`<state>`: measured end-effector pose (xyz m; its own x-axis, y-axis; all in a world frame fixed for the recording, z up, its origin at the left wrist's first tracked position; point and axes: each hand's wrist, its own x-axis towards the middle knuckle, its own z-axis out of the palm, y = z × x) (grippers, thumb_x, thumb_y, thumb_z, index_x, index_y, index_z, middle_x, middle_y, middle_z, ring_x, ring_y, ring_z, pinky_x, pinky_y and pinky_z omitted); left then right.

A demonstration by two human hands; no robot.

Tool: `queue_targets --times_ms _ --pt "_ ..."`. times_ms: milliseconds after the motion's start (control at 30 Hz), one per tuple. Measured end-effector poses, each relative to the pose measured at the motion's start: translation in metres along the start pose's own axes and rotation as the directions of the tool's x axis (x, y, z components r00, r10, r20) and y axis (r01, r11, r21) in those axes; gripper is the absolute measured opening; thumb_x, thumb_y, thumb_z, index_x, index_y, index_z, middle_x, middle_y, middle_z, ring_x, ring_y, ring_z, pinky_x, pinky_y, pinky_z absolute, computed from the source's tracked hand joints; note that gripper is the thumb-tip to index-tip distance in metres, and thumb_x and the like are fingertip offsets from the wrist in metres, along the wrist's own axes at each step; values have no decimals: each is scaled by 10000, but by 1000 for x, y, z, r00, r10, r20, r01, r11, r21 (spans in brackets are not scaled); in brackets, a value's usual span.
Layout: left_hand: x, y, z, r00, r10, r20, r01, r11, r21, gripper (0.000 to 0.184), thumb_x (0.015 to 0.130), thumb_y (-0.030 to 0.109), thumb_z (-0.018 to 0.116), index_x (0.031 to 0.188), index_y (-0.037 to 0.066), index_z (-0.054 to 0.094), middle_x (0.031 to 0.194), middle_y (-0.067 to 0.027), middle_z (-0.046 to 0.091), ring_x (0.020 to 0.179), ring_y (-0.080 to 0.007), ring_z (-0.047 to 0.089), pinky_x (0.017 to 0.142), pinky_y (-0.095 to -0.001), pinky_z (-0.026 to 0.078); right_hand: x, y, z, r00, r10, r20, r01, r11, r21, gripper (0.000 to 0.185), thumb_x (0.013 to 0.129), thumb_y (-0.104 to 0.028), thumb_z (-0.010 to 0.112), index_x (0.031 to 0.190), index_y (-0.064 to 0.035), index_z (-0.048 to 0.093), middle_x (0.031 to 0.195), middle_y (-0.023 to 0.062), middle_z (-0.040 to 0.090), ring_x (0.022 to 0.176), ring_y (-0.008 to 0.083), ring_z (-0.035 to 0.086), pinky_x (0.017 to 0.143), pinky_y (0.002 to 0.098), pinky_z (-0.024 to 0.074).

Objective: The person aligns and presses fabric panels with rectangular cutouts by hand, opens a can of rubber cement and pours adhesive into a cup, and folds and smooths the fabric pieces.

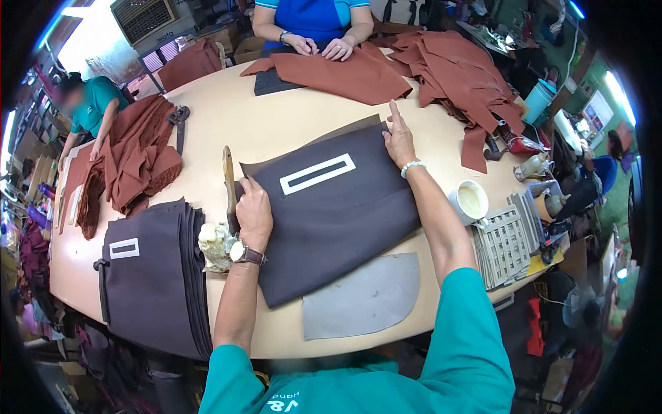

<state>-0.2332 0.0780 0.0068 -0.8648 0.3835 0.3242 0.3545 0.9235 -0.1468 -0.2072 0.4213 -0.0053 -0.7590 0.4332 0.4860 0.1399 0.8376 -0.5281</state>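
A dark, soft sheet panel (338, 221) with a white rectangular frame-shaped strip (317, 174) on it lies before me, its upper layer offset from a layer beneath. My left hand (254, 215) has its fingers curled on the panel's left edge. At the upper right corner, my right hand (399, 143) touches the edge with its fingers stretched out. A brush with a wooden handle (228, 172) stands just beyond my left hand, by a lumpy whitish container (216, 245). Under the panel's near edge shows a grey curved piece (365, 298).
To the left is a stack of dark panels (148, 276). A white cup (469, 201) and slotted grey plates (502, 245) stand right. Reddish-brown pieces (448, 69) lie at the far side, where a person in a blue apron (314, 21) works. Another person (96, 107) leans in at left.
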Motion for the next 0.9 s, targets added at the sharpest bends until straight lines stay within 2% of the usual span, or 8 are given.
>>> queue_targets --times_ms 67,167,367,467,567,700,833,900 --pt "-2 0 -1 1000 5 0 -5 1000 10 438 763 1 573 1170 -104 451 1110 -188 491 671 -207 659 573 -260 551 6 0 3 1000 14 9 -14 999 -40 836 741 48 580 1424 -155 143 1118 190 522 966 349 561 824 416 473" --pt "-2 0 -1 1000 15 -2 -14 1000 24 434 758 -5 573 1164 -103 456 1099 -185 494 671 -208 659 571 -260 551 12 1 11 997 -65 -41 62 996 -61 839 740 43 584 1424 -167 145 1117 177 513 938 358 561 804 417 479" --pt "-2 1 -3 1000 6 2 -6 999 40 409 751 -3 585 1134 -96 476 1050 -158 508 671 -186 659 563 -251 548 13 -15 19 981 -187 -61 191 978 87 817 742 45 565 1417 -170 158 1086 174 490 908 361 559 787 421 478" --pt "-1 1 -1 1000 -9 -22 10 997 71 369 757 4 588 1104 -81 497 1001 -131 516 672 -180 657 561 -248 548 14 -7 31 991 -102 -83 104 994 22 814 749 45 551 1419 -167 140 1090 176 479 920 360 554 793 421 474" --pt "-1 -1 1 999 -5 -44 10 995 99 316 765 13 587 1063 -62 518 959 -110 520 692 -174 651 562 -243 549 15 -15 25 996 86 -21 -86 996 15 834 747 69 570 1421 -165 139 1126 178 498 1028 327 535 877 400 449" --pt "3 -2 8 999 -2 -50 8 991 130 270 767 19 590 1020 -54 535 934 -101 525 736 -171 642 568 -239 548 15 -9 27 993 81 -84 -81 997 5 825 751 28 580 1417 -153 129 1134 186 470 950 361 550 820 413 470" --pt "3 -3 9 998 25 -63 -16 990 138 248 762 19 597 993 -53 545 908 -94 525 744 -173 641 581 -240 547 17 -10 25 990 128 -67 -128 992 4 850 731 25 617 1414 -129 135 1139 193 473 969 356 548 837 411 464" --pt "5 -3 7 1000 6 -11 -4 992 129 272 759 23 599 1012 -62 543 969 -114 527 756 -173 637 587 -236 547 19 -9 26 985 158 -63 -158 987 11 858 723 23 632 1412 -116 140 1135 195 476 975 354 547 844 413 460"
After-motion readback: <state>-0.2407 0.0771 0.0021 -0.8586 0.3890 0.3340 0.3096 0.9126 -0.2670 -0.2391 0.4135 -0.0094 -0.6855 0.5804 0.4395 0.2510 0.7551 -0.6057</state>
